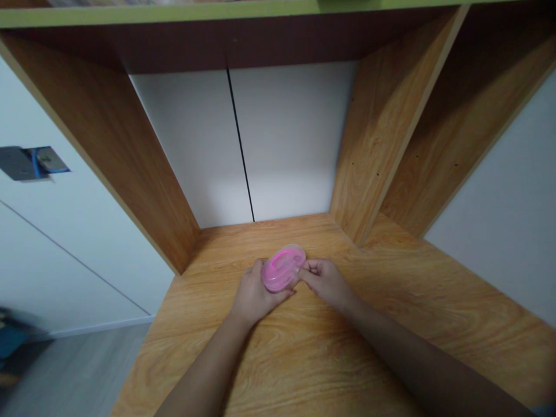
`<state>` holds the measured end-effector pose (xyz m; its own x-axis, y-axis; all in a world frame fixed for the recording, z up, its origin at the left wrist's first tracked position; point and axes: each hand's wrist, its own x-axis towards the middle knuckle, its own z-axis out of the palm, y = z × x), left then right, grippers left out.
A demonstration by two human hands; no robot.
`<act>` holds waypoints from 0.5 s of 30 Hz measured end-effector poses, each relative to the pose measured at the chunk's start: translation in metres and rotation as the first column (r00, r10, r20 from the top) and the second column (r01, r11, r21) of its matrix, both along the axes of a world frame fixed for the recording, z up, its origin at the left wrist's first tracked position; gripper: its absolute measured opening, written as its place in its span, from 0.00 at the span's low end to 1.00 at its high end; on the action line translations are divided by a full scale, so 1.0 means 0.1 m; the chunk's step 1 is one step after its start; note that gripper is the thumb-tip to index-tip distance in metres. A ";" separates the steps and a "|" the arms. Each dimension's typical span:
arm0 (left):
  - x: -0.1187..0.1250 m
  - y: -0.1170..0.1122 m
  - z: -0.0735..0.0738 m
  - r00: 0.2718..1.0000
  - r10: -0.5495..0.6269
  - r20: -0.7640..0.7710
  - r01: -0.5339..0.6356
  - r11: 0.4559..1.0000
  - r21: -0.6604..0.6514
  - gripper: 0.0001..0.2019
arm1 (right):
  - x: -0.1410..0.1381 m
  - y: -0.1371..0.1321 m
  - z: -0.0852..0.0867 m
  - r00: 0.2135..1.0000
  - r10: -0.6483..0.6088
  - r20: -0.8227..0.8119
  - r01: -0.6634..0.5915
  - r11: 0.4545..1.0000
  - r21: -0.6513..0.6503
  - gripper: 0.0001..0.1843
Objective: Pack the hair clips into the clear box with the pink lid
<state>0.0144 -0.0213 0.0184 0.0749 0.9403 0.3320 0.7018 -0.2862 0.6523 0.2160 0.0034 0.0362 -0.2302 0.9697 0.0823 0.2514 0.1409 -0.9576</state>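
Note:
A translucent pink oval plastic case (pixel 283 267) is held a little above the wooden desktop (pixel 434 324), tilted, with a brighter pink ring on its face. My left hand (pixel 256 292) cups its lower left side. My right hand (pixel 324 282) pinches its right edge between thumb and fingers. What the case contains, and whether it has a separate lid, cannot be told from this view.
Wooden side panels (pixel 130 174) rise on both sides of the desk, with a white back panel (pixel 286 145) and a green-edged shelf (pixel 174 11) overhead. Beyond the left side are a white wall, a wall fitting with blue trim, and a grey floor.

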 end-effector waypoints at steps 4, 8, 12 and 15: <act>-0.06 0.04 -0.07 0.972 -0.108 0.208 0.104 0.994 0.030 0.42 | 0.06 -0.03 -0.02 1.000 -0.011 0.003 0.010 0.984 0.178 0.22; -0.11 0.08 -0.15 0.916 -0.230 0.330 0.218 0.973 0.073 0.46 | 0.16 -0.04 0.02 0.995 -0.061 0.084 0.035 0.957 0.289 0.17; -0.11 0.10 -0.17 0.901 -0.250 0.354 0.241 0.968 0.071 0.54 | 0.22 0.00 0.12 0.981 -0.061 0.184 -0.033 0.883 0.469 0.20; -0.10 0.09 -0.17 0.894 -0.243 0.377 0.236 0.970 0.063 0.58 | 0.23 0.07 0.11 0.976 -0.092 0.198 -0.025 0.855 0.518 0.19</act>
